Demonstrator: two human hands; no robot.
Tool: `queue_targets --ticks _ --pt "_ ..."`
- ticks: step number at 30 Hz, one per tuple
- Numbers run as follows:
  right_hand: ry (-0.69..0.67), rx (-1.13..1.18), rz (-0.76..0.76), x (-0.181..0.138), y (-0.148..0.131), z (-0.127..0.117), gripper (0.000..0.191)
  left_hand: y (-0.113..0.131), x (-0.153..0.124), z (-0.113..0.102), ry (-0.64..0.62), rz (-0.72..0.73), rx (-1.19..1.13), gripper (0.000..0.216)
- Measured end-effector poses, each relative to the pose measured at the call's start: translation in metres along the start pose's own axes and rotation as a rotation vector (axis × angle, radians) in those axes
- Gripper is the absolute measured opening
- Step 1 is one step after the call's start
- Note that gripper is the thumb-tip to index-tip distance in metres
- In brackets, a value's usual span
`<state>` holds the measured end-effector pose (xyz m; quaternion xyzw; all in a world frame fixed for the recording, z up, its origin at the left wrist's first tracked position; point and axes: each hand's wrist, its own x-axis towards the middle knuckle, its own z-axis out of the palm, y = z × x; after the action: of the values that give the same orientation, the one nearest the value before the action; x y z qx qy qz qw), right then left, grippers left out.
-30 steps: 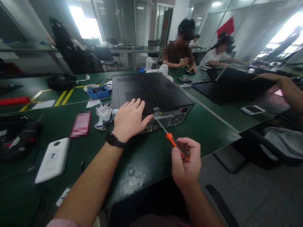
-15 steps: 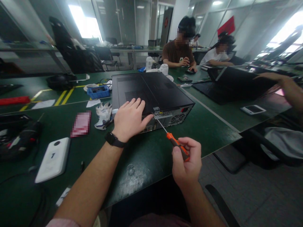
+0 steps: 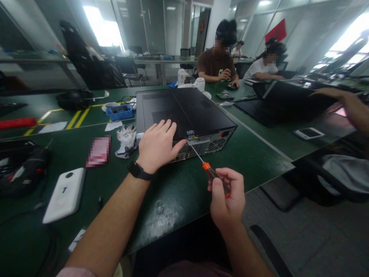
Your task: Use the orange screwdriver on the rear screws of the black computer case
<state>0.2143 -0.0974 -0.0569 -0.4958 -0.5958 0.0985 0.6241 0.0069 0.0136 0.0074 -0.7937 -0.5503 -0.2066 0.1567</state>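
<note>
A black desktop computer case (image 3: 175, 104) lies on its side on the green table, its rear panel with a fan grille facing me. My left hand (image 3: 158, 144) rests flat on the near edge of the case, fingers stretched out, thumb pointing at the screwdriver tip. My right hand (image 3: 229, 196) is closed round the orange and dark handle of a screwdriver (image 3: 211, 173). Its thin shaft slants up to the rear edge of the case beside my left thumb. What the tip touches there is too small to make out.
Left of the case lie white gloves (image 3: 126, 140), a blue tray (image 3: 119, 112), a pink packet (image 3: 98, 152) and a white phone-shaped device (image 3: 65, 195) marked 1. At right are a white phone (image 3: 308, 133) and a co-worker's arm (image 3: 346, 102) by a black laptop. Other people sit across the table.
The screwdriver handle has turned in my right hand, and the thumb and fingers have shifted on it. My left hand and the case have stayed in place.
</note>
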Motion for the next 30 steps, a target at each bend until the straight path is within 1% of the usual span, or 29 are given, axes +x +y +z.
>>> queue_targets --ticks 2,5,11,17,21,24,26,30 --pt "-0.008 0.004 -0.021 0.0006 -0.0027 -0.0007 0.02 -0.0004 0.0 0.0005 0.002 0.0 -0.001 0.06" --pt "-0.022 -0.002 -0.022 -0.0009 -0.004 -0.0007 0.021 -0.001 -0.0003 0.0009 0.003 -0.003 0.0 0.06" --pt "0.035 -0.048 0.013 -0.0049 0.0027 0.0017 0.015 -0.0011 -0.0003 0.0015 0.006 -0.007 -0.001 0.06" --pt "0.005 0.043 0.042 -0.0002 -0.0007 0.0013 0.012 -0.0009 -0.0004 0.0013 0.013 -0.004 0.006 0.06" --pt "0.009 -0.005 -0.033 0.001 -0.0046 0.0001 0.021 -0.001 -0.0002 0.0006 0.01 0.001 0.01 0.06" --pt "0.008 -0.025 -0.074 0.0006 -0.005 -0.0004 0.021 -0.0006 0.0001 0.0001 0.012 0.007 0.019 0.059" --pt "0.001 -0.03 -0.063 -0.0001 -0.0036 -0.0002 0.018 -0.0005 0.0004 -0.0001 0.014 0.01 0.025 0.06" --pt "-0.005 -0.001 0.008 -0.0018 -0.0002 0.0015 0.013 -0.0009 0.0007 0.0009 0.01 0.0 0.023 0.06"
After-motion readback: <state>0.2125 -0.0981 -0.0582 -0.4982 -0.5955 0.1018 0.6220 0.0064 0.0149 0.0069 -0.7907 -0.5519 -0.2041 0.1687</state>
